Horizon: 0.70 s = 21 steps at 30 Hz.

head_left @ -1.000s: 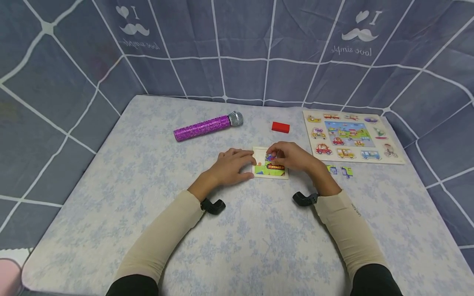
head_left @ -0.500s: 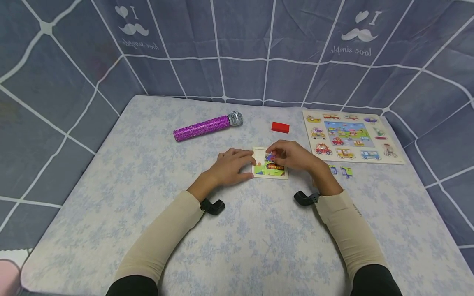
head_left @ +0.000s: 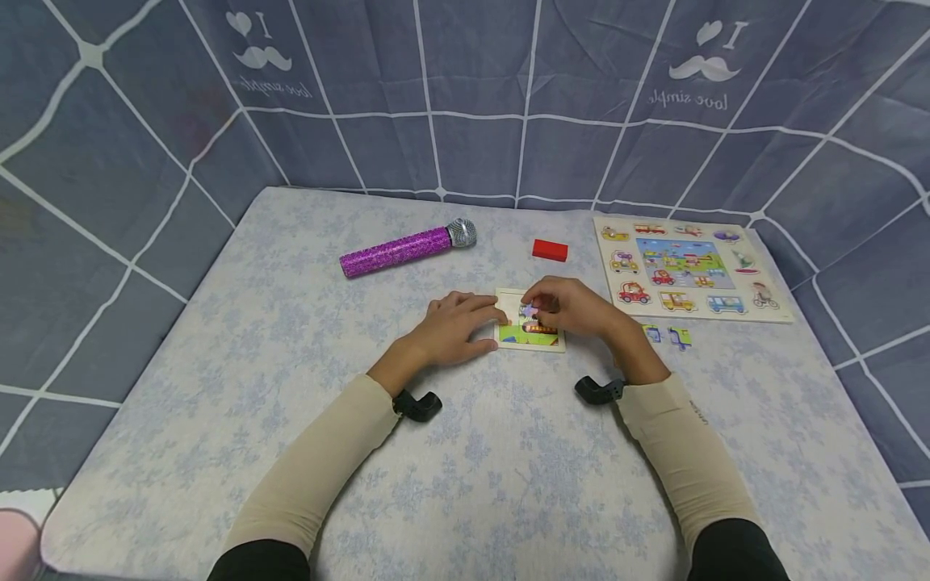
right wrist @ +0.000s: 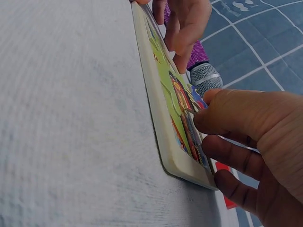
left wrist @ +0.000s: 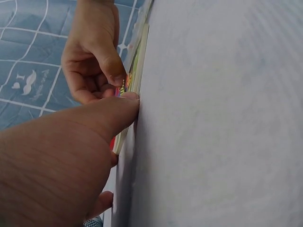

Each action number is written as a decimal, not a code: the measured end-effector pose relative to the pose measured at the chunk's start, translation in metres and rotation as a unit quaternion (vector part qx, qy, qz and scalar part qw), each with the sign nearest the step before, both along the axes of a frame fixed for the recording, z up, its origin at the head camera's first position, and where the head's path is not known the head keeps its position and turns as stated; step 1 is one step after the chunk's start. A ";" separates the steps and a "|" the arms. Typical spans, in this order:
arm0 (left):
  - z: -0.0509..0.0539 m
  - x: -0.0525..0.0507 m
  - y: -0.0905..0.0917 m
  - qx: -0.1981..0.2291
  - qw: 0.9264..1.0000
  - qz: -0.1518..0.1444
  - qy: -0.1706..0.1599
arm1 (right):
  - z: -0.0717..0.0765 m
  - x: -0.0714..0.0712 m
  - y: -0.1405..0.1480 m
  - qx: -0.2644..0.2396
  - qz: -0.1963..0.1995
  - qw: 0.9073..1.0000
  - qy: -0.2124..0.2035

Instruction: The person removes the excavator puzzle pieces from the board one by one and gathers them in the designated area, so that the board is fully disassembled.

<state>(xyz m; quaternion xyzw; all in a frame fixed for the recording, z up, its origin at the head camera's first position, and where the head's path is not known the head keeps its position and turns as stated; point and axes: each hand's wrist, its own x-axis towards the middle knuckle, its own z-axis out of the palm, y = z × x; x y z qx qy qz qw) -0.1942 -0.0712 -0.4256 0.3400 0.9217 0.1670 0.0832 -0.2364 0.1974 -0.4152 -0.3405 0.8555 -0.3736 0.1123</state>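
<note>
My left hand (head_left: pixel 454 329) lies relaxed at the 9 o'clock edge of the small puzzle frame (right wrist: pixel 177 163), thumb and fingertips against its pale rim; my right hand (head_left: pixel 574 305) is over the 3 o'clock side, thumb and fingertips pinching a picture piece (head_left: pixel 529 311) near the frame's middle; the frame lies flat on the tabletop (head_left: pixel 465 500) between both hands; handling, by estimate: piece light, stiff, thin, smooth-faced and perhaps slippery, hardly fragile; best held by its edges, with the frame steadied at the rim, which is light enough to skid; the raised rim could snag a low slide; outward: loose pieces (head_left: pixel 680 337) at 3 o'clock, past my right wrist; large vehicle board (head_left: pixel 701 306) toward 2; red block (head_left: pixel 550 250) just past 12; microphone (head_left: pixel 407 248) at 10; widest room runs to 6 o'clock, between my forearms (head_left: pixel 327 460).
</note>
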 end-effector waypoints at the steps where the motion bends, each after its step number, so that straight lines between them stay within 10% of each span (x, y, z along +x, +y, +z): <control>1: 0.000 0.001 0.000 -0.005 1.000 -0.005 0.000 | 0.000 0.000 0.000 0.002 0.001 1.000 0.003; 21: -0.001 0.004 0.003 -0.036 0.999 -0.024 0.001 | 0.009 0.000 0.014 -0.002 -0.051 0.998 0.045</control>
